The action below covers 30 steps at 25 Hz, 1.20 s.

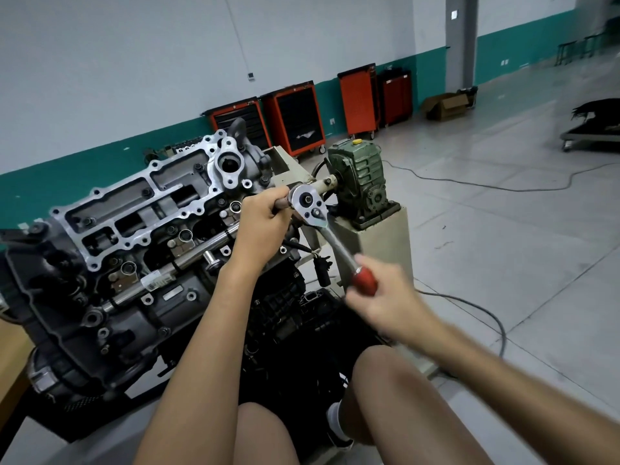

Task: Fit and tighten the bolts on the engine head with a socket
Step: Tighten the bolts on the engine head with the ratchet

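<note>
Two hands on the ratchet (330,241), spaced apart along it. Left hand (265,219) is curled tight round the tool right beside the ratchet head (307,204), at the right end of the engine head (134,209). The socket is hidden under hand and head, so I can't tell which bolt it sits on. Right hand (382,297), motion-blurred, is clamped on the red handle (365,280), off to the right of the engine head and nearer the person. The shaft runs diagonally between the two hands. Engine head lies tilted, bright aluminium frame facing up. Green gearbox (360,176) on a beige pedestal (382,243) is just right of the engine head. Red tool carts (295,115) stand against the wall behind it. Cable (469,182) lies on the floor, well to its right.
</note>
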Each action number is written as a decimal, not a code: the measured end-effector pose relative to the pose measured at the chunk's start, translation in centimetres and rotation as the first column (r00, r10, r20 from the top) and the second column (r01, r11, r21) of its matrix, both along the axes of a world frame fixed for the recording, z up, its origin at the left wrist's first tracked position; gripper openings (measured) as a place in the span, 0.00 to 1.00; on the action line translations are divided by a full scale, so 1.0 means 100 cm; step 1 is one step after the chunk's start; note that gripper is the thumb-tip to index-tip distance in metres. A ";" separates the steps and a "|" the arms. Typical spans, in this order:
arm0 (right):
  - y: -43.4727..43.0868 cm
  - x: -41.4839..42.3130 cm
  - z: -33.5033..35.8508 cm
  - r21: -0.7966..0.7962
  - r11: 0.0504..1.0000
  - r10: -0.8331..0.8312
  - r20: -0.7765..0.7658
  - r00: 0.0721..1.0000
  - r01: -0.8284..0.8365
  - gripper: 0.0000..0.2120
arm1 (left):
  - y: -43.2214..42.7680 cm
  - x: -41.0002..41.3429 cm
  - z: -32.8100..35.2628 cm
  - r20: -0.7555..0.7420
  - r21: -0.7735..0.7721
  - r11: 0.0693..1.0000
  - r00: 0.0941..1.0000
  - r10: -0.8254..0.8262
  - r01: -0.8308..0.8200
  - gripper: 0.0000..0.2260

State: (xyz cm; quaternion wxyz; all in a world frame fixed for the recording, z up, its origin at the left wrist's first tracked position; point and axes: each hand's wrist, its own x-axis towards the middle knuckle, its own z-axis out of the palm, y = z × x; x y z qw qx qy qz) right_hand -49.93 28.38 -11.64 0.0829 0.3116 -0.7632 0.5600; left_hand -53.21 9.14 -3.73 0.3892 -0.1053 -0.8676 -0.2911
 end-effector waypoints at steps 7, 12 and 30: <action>-0.065 0.054 -0.015 -0.383 0.921 0.221 0.350 0.910 -0.076 0.13 | -0.004 -0.002 0.000 0.012 -0.022 1.000 1.000 -0.018 0.019 0.06; 0.036 -0.047 0.033 0.304 0.952 0.098 -0.198 0.975 -0.034 0.16 | -0.003 -0.005 0.001 -0.024 -0.063 0.998 1.000 -0.003 0.001 0.12; -0.024 0.027 -0.006 -0.121 0.989 0.111 0.203 0.973 -0.087 0.17 | -0.006 -0.004 -0.001 -0.013 -0.046 0.998 0.999 -0.033 0.033 0.08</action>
